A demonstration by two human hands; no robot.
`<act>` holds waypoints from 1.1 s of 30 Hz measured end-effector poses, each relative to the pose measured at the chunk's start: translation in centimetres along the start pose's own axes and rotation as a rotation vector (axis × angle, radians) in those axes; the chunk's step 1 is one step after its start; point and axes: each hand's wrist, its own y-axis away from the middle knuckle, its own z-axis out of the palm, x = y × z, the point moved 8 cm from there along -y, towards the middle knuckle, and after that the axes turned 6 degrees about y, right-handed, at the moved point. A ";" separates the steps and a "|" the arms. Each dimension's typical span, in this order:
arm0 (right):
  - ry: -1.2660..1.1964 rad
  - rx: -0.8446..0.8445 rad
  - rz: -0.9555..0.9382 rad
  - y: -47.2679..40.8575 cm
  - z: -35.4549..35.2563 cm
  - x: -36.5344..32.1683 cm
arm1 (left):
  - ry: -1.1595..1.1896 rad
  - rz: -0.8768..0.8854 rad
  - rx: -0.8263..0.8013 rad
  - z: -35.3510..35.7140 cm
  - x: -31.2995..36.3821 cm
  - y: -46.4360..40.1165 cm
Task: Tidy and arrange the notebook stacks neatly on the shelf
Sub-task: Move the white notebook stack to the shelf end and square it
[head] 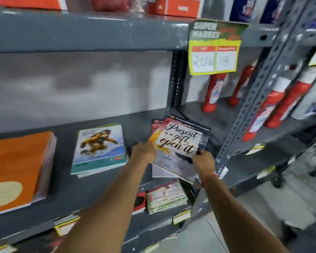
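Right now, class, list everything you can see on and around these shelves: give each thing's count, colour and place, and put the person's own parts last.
Fanned notebook stack: one, top cover white with black script, middle shelf, right end.
Cartoon-cover notebook stack: one, blue and teal, middle shelf, centre.
Orange notebook stack: one, orange, middle shelf, left.
Lower-shelf notebooks: count unclear, green and red, shelf below.
Price sign: one, yellow and green, hanging from upper shelf edge.
Bottles: several, red and white, right-hand shelves.
Boxes: at least two, orange, top shelf.
Left hand: on the fanned stack's left edge.
Right hand: on its right edge.
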 end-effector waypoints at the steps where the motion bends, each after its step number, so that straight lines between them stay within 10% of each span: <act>1: -0.042 0.002 0.027 -0.7 -0.1 0.5 | 0.001 -0.035 -0.007 0.3 0.0 -0.4; 17: -0.559 -0.156 0.260 -4.0 1.3 3.5 | 0.314 -0.232 0.237 -1.7 -1.5 -1.5; 33: -0.586 -0.266 -0.108 4.1 4.8 -11.0 | 0.714 -0.327 0.591 -13.9 -13.8 8.0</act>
